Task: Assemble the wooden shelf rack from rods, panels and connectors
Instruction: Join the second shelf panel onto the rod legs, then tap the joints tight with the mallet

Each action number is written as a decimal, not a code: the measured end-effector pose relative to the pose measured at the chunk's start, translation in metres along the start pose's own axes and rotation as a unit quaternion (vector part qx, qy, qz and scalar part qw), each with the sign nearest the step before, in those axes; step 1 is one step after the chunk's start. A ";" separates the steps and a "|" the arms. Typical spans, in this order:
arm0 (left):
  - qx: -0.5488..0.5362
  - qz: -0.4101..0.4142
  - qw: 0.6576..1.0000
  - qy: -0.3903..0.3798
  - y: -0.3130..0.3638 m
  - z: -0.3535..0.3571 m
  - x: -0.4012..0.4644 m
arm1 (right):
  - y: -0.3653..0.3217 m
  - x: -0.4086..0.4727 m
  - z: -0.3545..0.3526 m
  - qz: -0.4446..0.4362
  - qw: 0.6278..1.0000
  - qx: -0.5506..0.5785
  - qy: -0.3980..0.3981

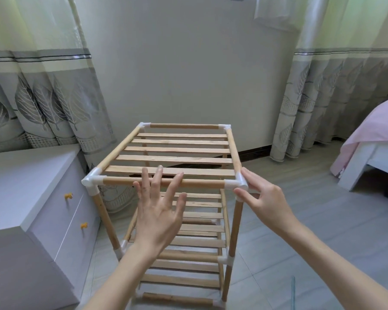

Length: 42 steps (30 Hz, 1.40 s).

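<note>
Item: pale wooden slatted shelf rack with white plastic corner connectors (166,153), standing upright on the grey tiled floor (300,220), three slatted tiers visible, all four top corners capped; by the look of it the assembly is at or near completion. Top front rod (199,183): long axis runs left to right across the view, directly ahead of both hands. Near right white corner connector (241,183): sits at the right end of that rod. Right hand (267,204): nearer hand to that corner, its grip closing lightly on the connector, forefinger on top and thumb at the underside. Left hand (159,211): grip open, fingers spread and straight, fingertips reaching over the rod's middle, holding nothing; whether they touch the wood cannot be told. Judgement: any seating press falls downward on the right corner, steadied at mid-rod. Surrounds: white drawer cabinet with yellow knobs (43,198) just beside the rack's left; leaf-patterned grey curtains (43,97) behind; pink-covered bed (372,139) well apart, right.
</note>
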<state>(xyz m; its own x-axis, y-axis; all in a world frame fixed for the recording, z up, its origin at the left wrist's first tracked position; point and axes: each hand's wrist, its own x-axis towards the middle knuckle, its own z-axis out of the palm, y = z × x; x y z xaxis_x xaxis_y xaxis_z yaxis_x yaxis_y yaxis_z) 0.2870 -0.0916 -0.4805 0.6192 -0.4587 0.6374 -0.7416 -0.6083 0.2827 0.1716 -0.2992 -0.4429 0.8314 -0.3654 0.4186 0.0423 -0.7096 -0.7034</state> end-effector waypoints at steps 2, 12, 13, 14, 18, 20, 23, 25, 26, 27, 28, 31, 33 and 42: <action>-0.021 -0.020 1.000 -0.010 -0.016 -0.003 0.011 | -0.007 0.001 0.003 -0.016 1.000 0.004 -0.016; -0.002 0.092 0.995 0.032 0.053 -0.008 0.026 | 0.038 0.001 -0.001 0.106 0.977 0.029 -0.183; -0.005 0.180 0.983 0.036 0.075 0.006 0.014 | 0.057 -0.004 -0.005 0.137 0.976 0.026 -0.168; -0.011 0.250 0.968 0.008 0.095 0.022 0.003 | 0.077 -0.012 -0.009 0.171 0.973 0.021 -0.151; 0.003 0.248 0.952 -0.179 0.129 0.108 -0.038 | 0.165 -0.062 -0.022 0.303 0.946 -0.002 -0.115; 0.002 0.181 0.938 -0.295 0.129 0.148 -0.061 | 0.207 -0.096 -0.026 0.356 0.927 -0.029 -0.112; 0.041 0.113 0.880 -0.459 0.116 0.198 -0.101 | 0.259 -0.140 -0.022 0.422 0.896 -0.047 -0.128; 0.052 0.085 0.844 -0.527 0.103 0.228 -0.131 | 0.291 -0.161 -0.012 0.446 0.878 -0.085 -0.155; 0.054 0.068 0.830 -0.551 0.096 0.243 -0.143 | 0.308 -0.169 -0.004 0.444 0.872 -0.114 -0.171; 0.055 0.054 0.815 -0.575 0.089 0.256 -0.156 | 0.325 -0.176 0.004 0.435 0.869 -0.141 -0.188; 0.059 0.044 0.800 -0.596 0.082 0.270 -0.166 | 0.342 -0.182 0.014 0.419 0.866 -0.174 -0.212; 0.083 0.016 0.766 -0.637 0.061 0.305 -0.192 | 0.381 -0.185 0.039 0.303 0.851 -0.300 -0.305; 0.095 0.015 0.747 -0.658 0.051 0.323 -0.203 | 0.407 -0.182 0.052 0.203 0.855 -0.340 -0.336; 0.090 0.003 0.709 -0.700 0.026 0.344 -0.216 | 0.439 -0.181 0.071 -0.042 0.804 -0.452 -0.385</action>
<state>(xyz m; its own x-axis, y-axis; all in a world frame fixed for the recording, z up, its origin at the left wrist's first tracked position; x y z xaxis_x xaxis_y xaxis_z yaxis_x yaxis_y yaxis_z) 0.2226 -0.2307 -0.8574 0.3591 -0.5785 -0.7324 -0.7783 -0.6187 0.1070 0.0786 -0.5014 -0.8683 0.9581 -0.0586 -0.2805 -0.0139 -0.9873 0.1585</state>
